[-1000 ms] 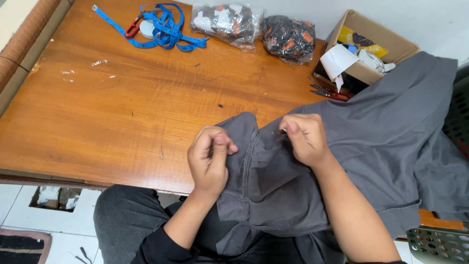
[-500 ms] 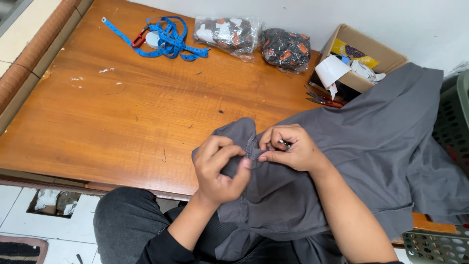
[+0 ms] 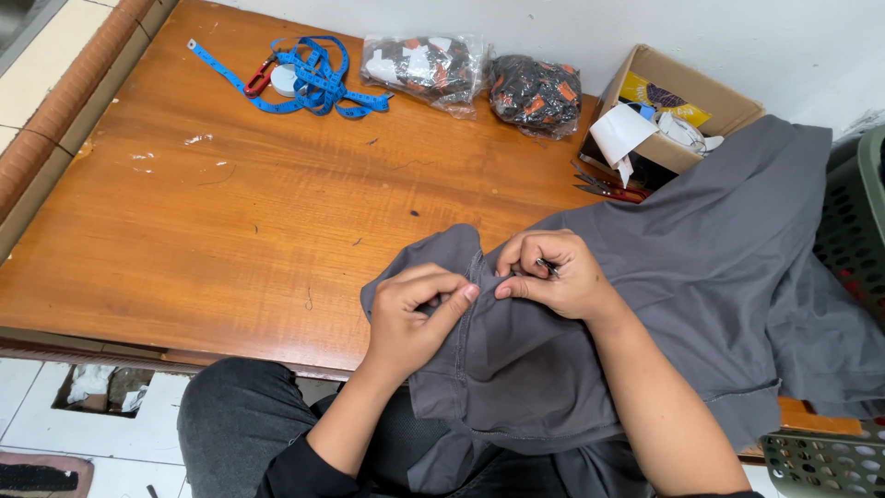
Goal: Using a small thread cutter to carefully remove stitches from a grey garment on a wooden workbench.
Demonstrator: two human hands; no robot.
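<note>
While two hands pinch one grey garment (image 3: 701, 267), two packets (image 3: 479, 78) lie beyond.

— What's the cloth like?
— A plain grey garment (image 3: 701, 267), rumpled, spread over the tabletop's (image 3: 230, 240) right end and spilling off its near edge.
— And the seam?
— A stitched fold, bunched up near that edge.

Large grey woven garment (image 3: 701, 277): lower folds drop below the table edge at 6 o'clock, out of sight. Small dark metal tool (image 3: 548, 268) in right hand (image 3: 553, 277): mostly hidden by fingers, kind unclear. Green perforated plastic basket (image 3: 853, 221) cut off at 3 o'clock.
</note>
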